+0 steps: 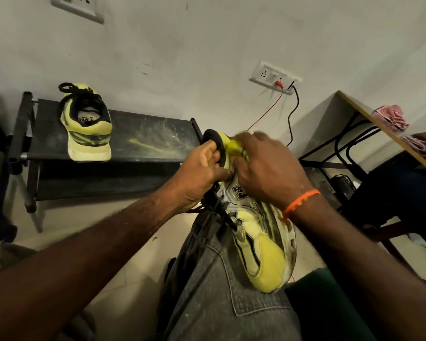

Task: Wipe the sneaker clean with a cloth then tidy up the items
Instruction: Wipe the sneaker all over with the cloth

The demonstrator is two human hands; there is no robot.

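Grip: left hand clamps sneaker at heel collar; right hand presses yellow cloth on heel, fingers curled round it. Sneaker lies on its side along knee, toe toward body.
Rack: second sneaker close to front edge; knock could tip it off.
Sneaker unsupported on knee; hard rubbing could slide it off.
Cloth small, bunched; may slip from fingers, smear dirt.

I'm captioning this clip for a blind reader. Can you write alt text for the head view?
A person holds a yellow sneaker on their lap, the left hand gripping its black heel collar while the right hand rubs a yellow cloth against the heel. The matching sneaker stands on a dark, yellow-smeared shoe rack by the wall.
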